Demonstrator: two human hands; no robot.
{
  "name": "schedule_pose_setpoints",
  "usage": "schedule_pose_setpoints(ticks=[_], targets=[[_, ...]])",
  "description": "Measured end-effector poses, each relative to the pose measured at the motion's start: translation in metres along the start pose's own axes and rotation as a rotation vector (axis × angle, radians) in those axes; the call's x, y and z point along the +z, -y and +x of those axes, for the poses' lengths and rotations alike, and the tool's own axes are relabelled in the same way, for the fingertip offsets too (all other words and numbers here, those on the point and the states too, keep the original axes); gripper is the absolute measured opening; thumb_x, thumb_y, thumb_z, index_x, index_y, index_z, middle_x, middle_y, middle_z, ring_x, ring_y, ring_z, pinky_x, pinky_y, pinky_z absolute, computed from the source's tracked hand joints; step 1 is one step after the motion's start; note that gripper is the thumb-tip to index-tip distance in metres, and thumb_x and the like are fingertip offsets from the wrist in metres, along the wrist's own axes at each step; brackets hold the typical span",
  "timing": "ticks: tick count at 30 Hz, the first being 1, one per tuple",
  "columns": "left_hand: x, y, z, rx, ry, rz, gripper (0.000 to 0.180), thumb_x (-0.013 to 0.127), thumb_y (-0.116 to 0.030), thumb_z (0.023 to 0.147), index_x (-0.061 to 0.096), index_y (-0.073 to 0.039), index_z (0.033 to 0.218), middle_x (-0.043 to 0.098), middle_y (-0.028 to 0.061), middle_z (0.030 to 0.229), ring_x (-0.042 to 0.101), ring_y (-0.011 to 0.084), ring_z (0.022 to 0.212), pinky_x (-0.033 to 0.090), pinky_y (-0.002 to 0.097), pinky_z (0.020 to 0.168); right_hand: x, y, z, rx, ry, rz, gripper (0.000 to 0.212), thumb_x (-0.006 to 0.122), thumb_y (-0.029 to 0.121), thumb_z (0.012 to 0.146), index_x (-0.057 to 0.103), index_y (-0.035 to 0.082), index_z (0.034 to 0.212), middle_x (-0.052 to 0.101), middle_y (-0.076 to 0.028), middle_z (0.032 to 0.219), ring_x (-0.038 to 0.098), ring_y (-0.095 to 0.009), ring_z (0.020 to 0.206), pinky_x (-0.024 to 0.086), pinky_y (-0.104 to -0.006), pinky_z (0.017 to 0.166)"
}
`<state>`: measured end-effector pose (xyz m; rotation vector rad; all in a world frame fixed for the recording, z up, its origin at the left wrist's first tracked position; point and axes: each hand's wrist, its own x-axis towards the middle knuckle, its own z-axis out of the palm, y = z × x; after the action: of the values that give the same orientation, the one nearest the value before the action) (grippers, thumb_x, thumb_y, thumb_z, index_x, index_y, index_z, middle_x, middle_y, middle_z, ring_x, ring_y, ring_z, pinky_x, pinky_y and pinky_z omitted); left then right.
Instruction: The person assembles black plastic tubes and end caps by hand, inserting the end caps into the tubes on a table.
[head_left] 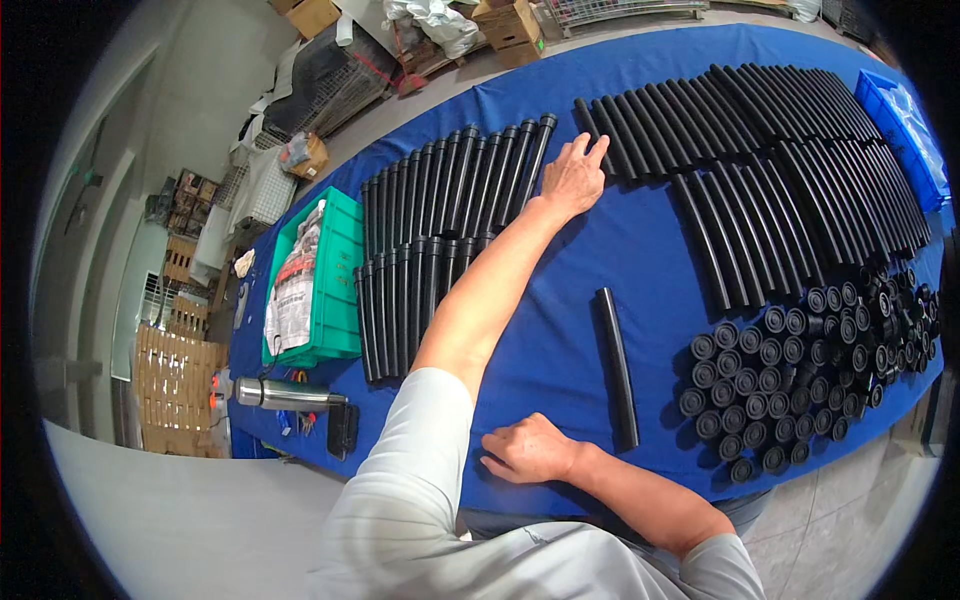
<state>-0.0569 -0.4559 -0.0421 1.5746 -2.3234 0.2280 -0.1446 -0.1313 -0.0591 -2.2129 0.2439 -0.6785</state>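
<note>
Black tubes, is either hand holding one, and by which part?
Can't tell for the left hand: it overlaps a black tube, grip unclear. The right hand holds no tube.

On tbl (pixel 552 330) | far L: bin (pixel 345 272), bag (pixel 295 290) in it | in frt of bin: flask (pixel 290 394) | R of bin: L tubes (pixel 460 182), 2 rows, 1 behind other | mid: lone tube (pixel 617 370) | R side: R tubes (pixel 830 200), also 2 rows | in frt of those: caps (pixel 777 404) | R of R tubes, at bk: box (pixel 900 150)

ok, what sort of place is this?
Probably a workshop or warehouse work area: black tubes in rows and round black parts in bulk on a blue-covered table, with a wire-mesh cage and cardboard boxes around it.
</note>
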Motion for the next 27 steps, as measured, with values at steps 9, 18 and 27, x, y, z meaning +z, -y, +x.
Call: schedule_pose_setpoints(ticks=[9,18,27], targets=[[0.017,-0.019,0.008,-0.010,0.092,-0.205,0.046,0.045,-0.026,0.098,0.050,-0.012,0.142,0.038,0.0284,0.149,0.039,0.0438,0.138,0.036,0.0483,0.113,-0.003,0.002,0.001,-0.014,0.038,0.015,0.026,0.060,0.027,0.090,0.061,0.003,0.082,0.066,-0.016,0.072,0.066,-0.036,0.064,0.053,-0.0490,0.056],[0.027,-0.032,0.007,0.068,0.210,-0.226,0.052,0.043,-0.041,0.100,0.045,-0.019,0.147,0.028,0.0224,0.158,0.022,0.0416,0.147,0.023,0.0466,0.120,-0.001,0.001,0.001,0.010,0.026,0.016,0.026,0.060,0.027,0.090,0.061,0.002,0.082,0.066,-0.016,0.071,0.066,-0.036,0.064,0.053,-0.0495,0.057],[0.027,-0.016,0.016,-0.088,0.066,-0.404,0.053,0.049,-0.046,0.097,0.053,-0.015,0.141,0.034,0.0245,0.154,0.024,0.0413,0.147,0.026,0.0445,0.119,-0.005,0.004,0.004,0.005,0.054,0.026,0.026,0.059,0.026,0.090,0.061,0.002,0.083,0.067,-0.016,0.072,0.066,-0.037,0.065,0.053,-0.0499,0.059]])
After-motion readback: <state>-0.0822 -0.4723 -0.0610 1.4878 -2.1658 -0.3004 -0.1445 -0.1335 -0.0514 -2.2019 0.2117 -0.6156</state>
